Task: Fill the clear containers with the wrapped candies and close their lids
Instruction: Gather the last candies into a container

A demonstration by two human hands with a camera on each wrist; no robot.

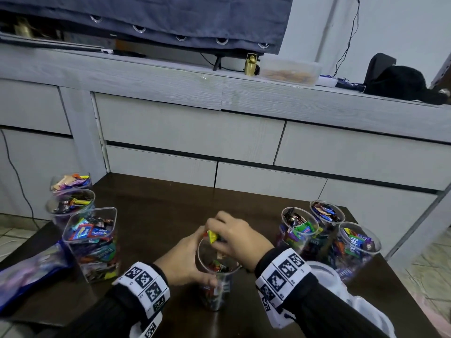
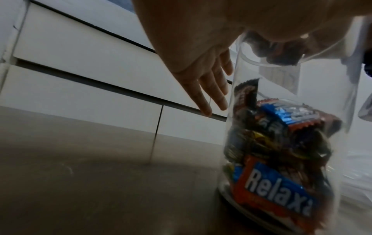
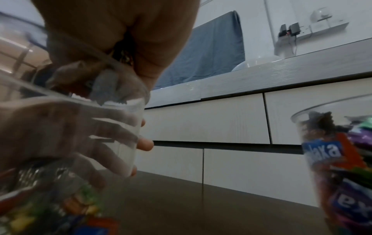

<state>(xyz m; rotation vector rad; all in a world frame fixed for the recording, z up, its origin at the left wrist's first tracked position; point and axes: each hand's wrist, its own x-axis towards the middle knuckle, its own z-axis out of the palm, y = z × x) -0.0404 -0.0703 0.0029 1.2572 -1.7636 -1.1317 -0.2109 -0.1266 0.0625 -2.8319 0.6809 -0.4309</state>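
The round clear plastic cup point(image 1: 214, 272) at the near centre of the dark brown wooden table point(image 1: 156, 206) is steadied by the left hand point(image 1: 181, 259), fingers wrapped round its wall. A handful of wrapped candies point(image 1: 212, 236) is held over its mouth, clamped in the curled fingers of the right hand point(image 1: 234, 236). This cup is judged under half full. Farther off, three round cups point(image 1: 327, 230) at right and a square container point(image 1: 91, 242) with two cups behind at left are seen full. No lids are seen; all closing remains.
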